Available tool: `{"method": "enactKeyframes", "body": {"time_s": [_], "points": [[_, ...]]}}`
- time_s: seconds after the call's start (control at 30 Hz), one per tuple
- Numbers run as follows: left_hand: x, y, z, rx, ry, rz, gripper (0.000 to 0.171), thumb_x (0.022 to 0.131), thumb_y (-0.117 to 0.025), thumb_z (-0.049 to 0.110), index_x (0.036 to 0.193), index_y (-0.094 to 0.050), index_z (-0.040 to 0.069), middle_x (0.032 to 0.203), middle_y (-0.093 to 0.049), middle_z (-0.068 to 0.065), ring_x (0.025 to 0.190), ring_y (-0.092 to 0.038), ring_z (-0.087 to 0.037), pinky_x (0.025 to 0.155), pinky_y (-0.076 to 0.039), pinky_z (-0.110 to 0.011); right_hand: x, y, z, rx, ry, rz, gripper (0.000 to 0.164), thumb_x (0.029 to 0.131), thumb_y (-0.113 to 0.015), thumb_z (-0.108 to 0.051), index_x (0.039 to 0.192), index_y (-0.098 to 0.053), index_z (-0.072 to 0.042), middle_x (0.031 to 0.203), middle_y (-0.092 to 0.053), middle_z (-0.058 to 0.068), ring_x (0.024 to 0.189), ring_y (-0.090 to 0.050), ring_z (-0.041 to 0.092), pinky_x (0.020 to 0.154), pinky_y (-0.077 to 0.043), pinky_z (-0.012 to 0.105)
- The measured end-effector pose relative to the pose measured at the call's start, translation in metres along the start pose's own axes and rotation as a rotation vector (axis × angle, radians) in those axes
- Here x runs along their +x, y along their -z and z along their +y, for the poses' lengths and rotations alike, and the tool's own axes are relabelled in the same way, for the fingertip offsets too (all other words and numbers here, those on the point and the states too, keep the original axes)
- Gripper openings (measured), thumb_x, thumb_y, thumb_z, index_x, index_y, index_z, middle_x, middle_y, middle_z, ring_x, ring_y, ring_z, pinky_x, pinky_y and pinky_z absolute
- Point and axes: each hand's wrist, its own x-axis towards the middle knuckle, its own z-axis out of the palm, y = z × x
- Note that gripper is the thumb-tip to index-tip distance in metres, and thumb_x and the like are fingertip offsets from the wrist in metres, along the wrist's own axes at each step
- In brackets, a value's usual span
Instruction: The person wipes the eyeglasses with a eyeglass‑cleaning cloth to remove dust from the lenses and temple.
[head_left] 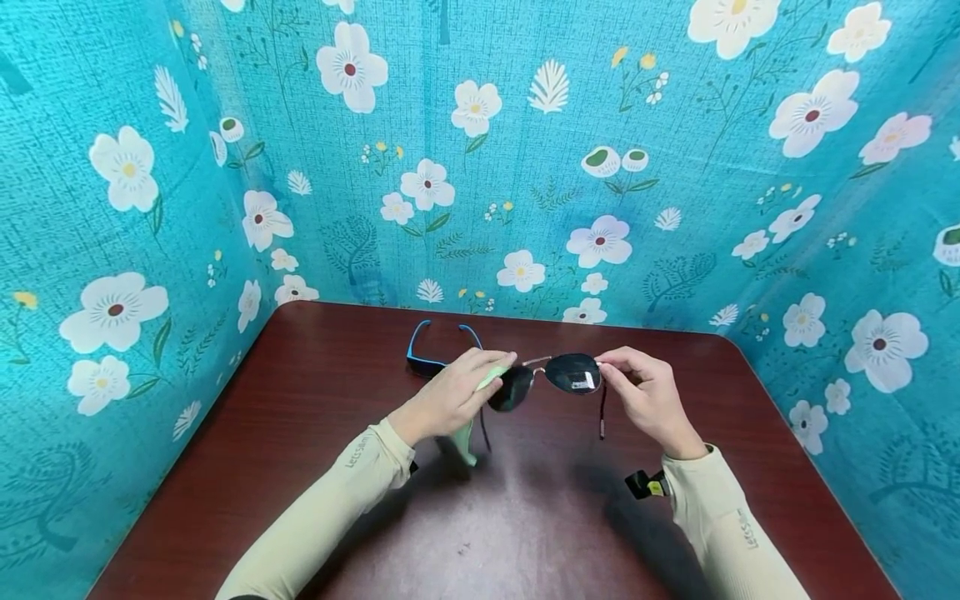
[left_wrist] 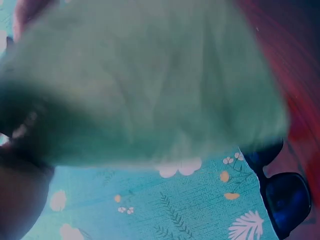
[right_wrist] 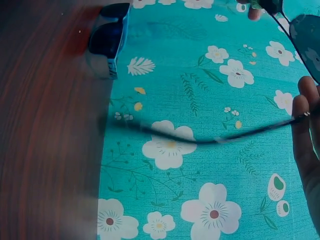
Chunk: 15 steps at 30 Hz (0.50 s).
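Dark sunglasses point(head_left: 572, 373): held up off the table point(head_left: 510, 533) between both hands, temples unfolded and hanging down.
Right hand point(head_left: 648, 396): thumb and fingers pinch the frame's outer corner by the hinge, clear of the lens face.
Left hand point(head_left: 457, 387): fingers and thumb grip a green cloth point(left_wrist: 150, 85) at the opposite lens, covering part of it. Exact contact under the fingers is hidden.
Cloth-on-lens handling: my call, light even pressure, a flat fold between skin and lens, thumb and fingers opposed so the lens doesn't flex.
Frame support: looks thin and probably twists easily. Better to brace the rim close to the worked lens; the far-corner pinch leaves a long lever through the bridge.
Loose cloth end: hangs well below the hand; gather it so it can't snag a temple.
Frame build: slim metal-looking rims, rounded teardrop lenses, extra bar above the bridge, thin curved temples with dark tips. Pale patch on one lens, glare or sticker, can't tell.
Cloth feel: soft, matte, lightly creased; blurred up close.
Blue-framed sunglasses point(head_left: 426, 365): on the table behind the left hand, thicker plastic-looking frame, dark lenses.
Tabletop: smooth reddish-brown wood look, glossy near the person.
Backdrop point(head_left: 465, 208): turquoise woven-look fabric, floral print.
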Motion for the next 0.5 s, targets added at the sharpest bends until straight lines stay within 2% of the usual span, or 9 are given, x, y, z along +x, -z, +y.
{"method": "enactKeyframes", "body": {"time_s": [0.07,0.17,0.23,0.3,0.33,0.4,0.43,0.5], "points": [[0.000,0.002,0.000,-0.065,0.076,0.014,0.045,0.097,-0.027,0.032,0.133,-0.038,0.009,0.133,-0.038,-0.001,0.118,-0.035,-0.014,0.096,-0.030,-0.030,-0.001,0.001,0.001,0.006,0.017,-0.006,0.017,0.077,-0.056,0.016,0.090,-0.062,0.007,0.072,-0.060,0.016,0.054,-0.045,0.011,0.045,-0.035,0.021],[0.000,0.006,0.000,-0.056,0.196,0.068,0.044,0.097,-0.025,0.033,0.131,-0.043,0.012,0.130,-0.042,0.000,0.117,-0.036,-0.013,0.095,-0.030,-0.031,-0.004,0.000,0.002,0.003,0.023,-0.022,0.017,0.076,-0.056,0.015,0.090,-0.062,0.006,0.073,-0.061,0.015,0.053,-0.045,0.011,0.044,-0.034,0.021],[0.001,0.007,0.000,-0.031,0.289,0.117,0.044,0.096,-0.025,0.035,0.124,-0.051,0.012,0.119,-0.049,0.000,0.105,-0.044,-0.011,0.085,-0.038,-0.029,-0.005,-0.001,0.002,0.001,0.019,-0.033,0.017,0.076,-0.057,0.015,0.090,-0.062,0.006,0.073,-0.061,0.015,0.051,-0.045,0.012,0.043,-0.034,0.021],[0.003,0.008,0.003,-0.034,0.388,0.146,0.047,0.096,-0.025,0.038,0.104,-0.062,0.011,0.097,-0.055,0.001,0.082,-0.050,-0.010,0.068,-0.042,-0.027,-0.006,-0.002,0.001,-0.005,0.009,-0.038,0.016,0.076,-0.058,0.013,0.090,-0.063,0.006,0.073,-0.061,0.014,0.051,-0.044,0.011,0.043,-0.035,0.021],[0.004,0.008,0.004,-0.055,0.436,0.157,0.048,0.095,-0.025,0.040,0.090,-0.063,0.010,0.084,-0.055,0.000,0.070,-0.048,-0.011,0.060,-0.041,-0.027,-0.006,-0.003,0.001,-0.004,0.002,-0.041,0.016,0.077,-0.058,0.013,0.090,-0.063,0.005,0.073,-0.061,0.013,0.051,-0.044,0.012,0.043,-0.035,0.021],[0.007,0.009,0.008,-0.127,0.524,0.180,0.051,0.094,-0.025,0.043,0.068,-0.053,0.009,0.064,-0.046,-0.001,0.052,-0.040,-0.014,0.049,-0.035,-0.027,-0.006,-0.004,0.000,-0.002,-0.008,-0.046,0.016,0.077,-0.059,0.012,0.090,-0.063,0.005,0.073,-0.062,0.012,0.051,-0.044,0.012,0.043,-0.035,0.021],[0.009,0.010,0.009,-0.168,0.557,0.190,0.051,0.094,-0.025,0.044,0.062,-0.045,0.010,0.058,-0.041,-0.003,0.047,-0.037,-0.016,0.047,-0.034,-0.028,-0.006,-0.005,0.000,0.002,-0.014,-0.049,0.016,0.077,-0.059,0.011,0.090,-0.063,0.004,0.073,-0.062,0.011,0.052,-0.044,0.012,0.043,-0.035,0.022],[0.014,0.010,0.012,-0.268,0.619,0.207,0.052,0.093,-0.025,0.047,0.059,-0.037,0.010,0.052,-0.034,-0.003,0.045,-0.034,-0.017,0.046,-0.033,-0.028,-0.005,-0.008,-0.001,0.013,-0.023,-0.059,0.016,0.077,-0.059,0.010,0.091,-0.063,0.004,0.073,-0.062,0.010,0.052,-0.045,0.011,0.043,-0.035,0.022]]}}
